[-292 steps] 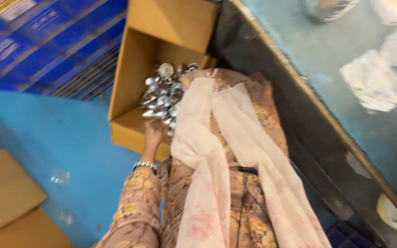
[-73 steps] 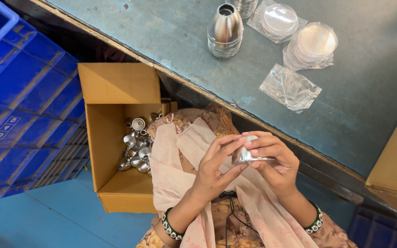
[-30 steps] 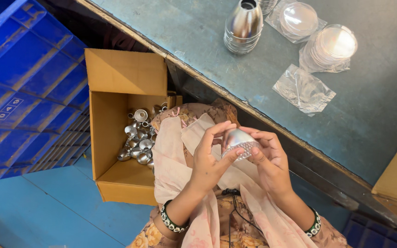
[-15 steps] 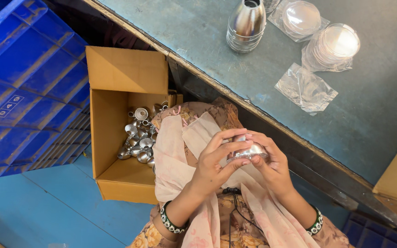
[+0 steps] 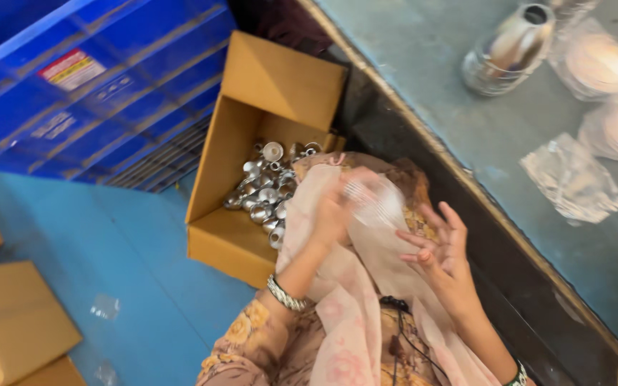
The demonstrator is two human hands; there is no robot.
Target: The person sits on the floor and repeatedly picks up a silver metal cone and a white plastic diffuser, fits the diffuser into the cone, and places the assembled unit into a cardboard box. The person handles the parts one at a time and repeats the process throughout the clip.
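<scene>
The left hand (image 5: 334,207) has its grip closed around a small clear-wrapped metal piece (image 5: 373,204), blurred, held above the lap. The right hand (image 5: 438,250) is just to the right of it and lower, fingers spread wide, holding nothing and not touching the piece. Left of the left hand stands an open cardboard box (image 5: 241,179) with shiny metal cups (image 5: 266,189) inside. Well beyond the right hand, the bench (image 5: 466,121) carries a steel vessel (image 5: 509,46) and an empty plastic bag (image 5: 574,179).
</scene>
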